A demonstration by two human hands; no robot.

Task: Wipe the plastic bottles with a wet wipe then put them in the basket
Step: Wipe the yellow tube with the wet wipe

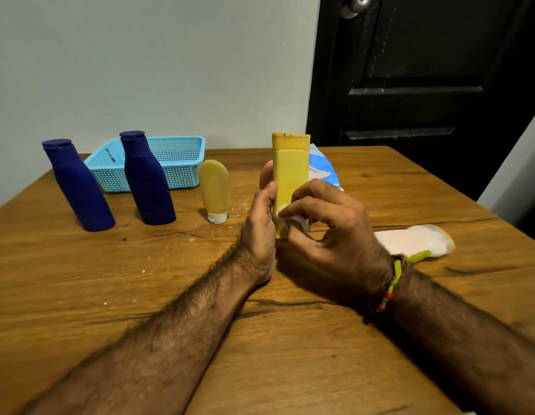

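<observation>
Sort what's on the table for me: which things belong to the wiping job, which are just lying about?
Job:
yellow bottle, held by left hand
wet wipe, pressed on it by right hand
two blue bottles
small yellow tube
blue basket
wipes pack

Lying about:
white item at right
door

**Plain wall, black door, wooden bench**

So the room's pretty bare. Behind everything is a flat pale grey-green wall [140,64] with nothing hung on it. Right of that sits a black panelled door [425,85], kind of scuffed with whitish specks, with a round silver knob [354,4] up at the top edge. A lighter slanted surface [518,172] cuts in at far right; can't tell what it is. The wooden bench [290,339] is warm brown with dark grain and cracks. Light's soft and dim.
</observation>
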